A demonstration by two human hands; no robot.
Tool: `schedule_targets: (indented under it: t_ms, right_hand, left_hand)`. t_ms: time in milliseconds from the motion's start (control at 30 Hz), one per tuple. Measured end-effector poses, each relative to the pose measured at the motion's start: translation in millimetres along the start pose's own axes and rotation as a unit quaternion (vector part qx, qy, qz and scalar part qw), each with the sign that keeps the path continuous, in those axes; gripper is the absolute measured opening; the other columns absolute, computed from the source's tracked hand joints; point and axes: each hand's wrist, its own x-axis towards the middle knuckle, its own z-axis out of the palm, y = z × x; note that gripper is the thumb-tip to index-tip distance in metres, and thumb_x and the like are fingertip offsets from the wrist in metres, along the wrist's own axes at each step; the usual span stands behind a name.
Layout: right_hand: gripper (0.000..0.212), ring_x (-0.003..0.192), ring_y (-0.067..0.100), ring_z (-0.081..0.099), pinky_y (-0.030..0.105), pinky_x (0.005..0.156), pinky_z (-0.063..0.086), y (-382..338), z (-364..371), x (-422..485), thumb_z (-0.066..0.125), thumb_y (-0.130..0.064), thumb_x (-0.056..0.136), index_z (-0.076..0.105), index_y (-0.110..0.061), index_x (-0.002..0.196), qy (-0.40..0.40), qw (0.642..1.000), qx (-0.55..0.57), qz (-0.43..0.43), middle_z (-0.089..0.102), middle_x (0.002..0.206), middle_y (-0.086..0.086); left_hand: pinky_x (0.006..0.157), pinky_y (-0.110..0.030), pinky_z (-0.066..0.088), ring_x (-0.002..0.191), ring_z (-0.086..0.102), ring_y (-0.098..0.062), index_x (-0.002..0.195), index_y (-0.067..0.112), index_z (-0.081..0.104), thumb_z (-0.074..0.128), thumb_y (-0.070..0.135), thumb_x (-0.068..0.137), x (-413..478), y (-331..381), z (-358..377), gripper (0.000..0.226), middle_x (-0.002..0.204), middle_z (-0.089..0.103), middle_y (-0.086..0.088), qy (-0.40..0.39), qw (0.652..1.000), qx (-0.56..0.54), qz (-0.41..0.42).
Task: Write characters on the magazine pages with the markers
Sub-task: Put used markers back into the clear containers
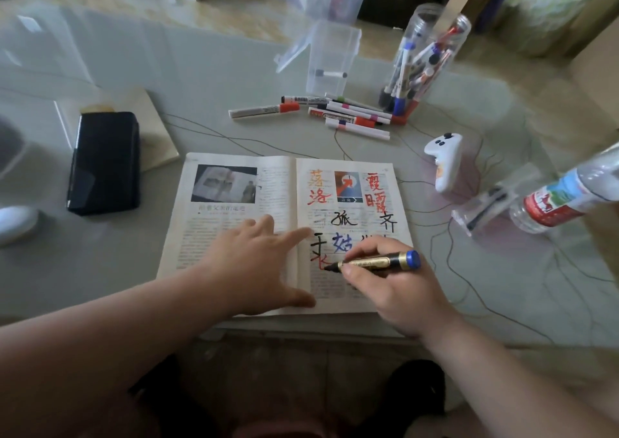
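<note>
An open magazine (234,236) lies on the table in front of me. Its right page carries several handwritten characters in orange, red, black and blue. My left hand (258,263) rests flat with spread fingers across the spine, pressing the pages down. My right hand (392,283) grips a black and gold marker (371,263) with a blue end cap. The marker's tip touches the right page beside a red character in the lower left of that page. Part of the lower right page is hidden under my right hand.
Several loose markers (335,112) lie beyond the magazine. A clear jar of markers (422,59) and a clear container (330,59) stand behind them. A black case (104,162) is at the left; a white controller (445,162) and a tilted water bottle (566,196) are at the right.
</note>
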Motion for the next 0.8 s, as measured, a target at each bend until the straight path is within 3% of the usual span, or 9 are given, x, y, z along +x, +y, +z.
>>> schedule_targets:
  t_ms: [133,600,800]
  right_hand:
    - [0.01,0.075,0.004,0.066,0.012,0.061,0.049,0.1,6.0,-0.3,0.079,-0.009,0.083,0.072,-0.016,0.084,-0.032,0.999,-0.024,0.005,0.07,0.077,-0.008]
    - [0.01,0.067,0.003,0.064,0.01,0.058,0.045,4.3,15.3,5.0,0.082,-0.014,0.081,0.073,-0.016,0.078,0.003,0.999,-0.047,0.009,0.069,0.072,-0.012]
    - [0.016,0.06,0.003,0.06,0.019,0.056,0.046,0.9,12.8,7.1,0.082,-0.011,0.079,0.07,-0.018,0.07,-0.072,0.995,-0.065,0.022,0.067,0.066,-0.01]
  left_hand:
    - [0.1,-0.039,0.041,0.125,0.042,-0.022,0.152,0.051,-0.003,0.045,0.102,0.055,-0.3,-0.7,0.5,0.12,0.138,0.039,0.0,-0.008,1.0,0.019,0.004]
    - [0.102,-0.039,0.041,0.126,0.041,-0.022,0.154,0.049,-0.004,0.048,0.101,0.052,3.9,-0.8,-0.6,0.126,0.137,0.038,0.0,-0.015,1.0,0.015,0.003]
    - [0.1,-0.039,0.041,0.126,0.041,-0.023,0.154,0.05,-0.005,0.049,0.102,0.051,4.0,-1.0,0.4,0.127,0.138,0.038,-0.001,-0.017,1.0,0.017,0.004]
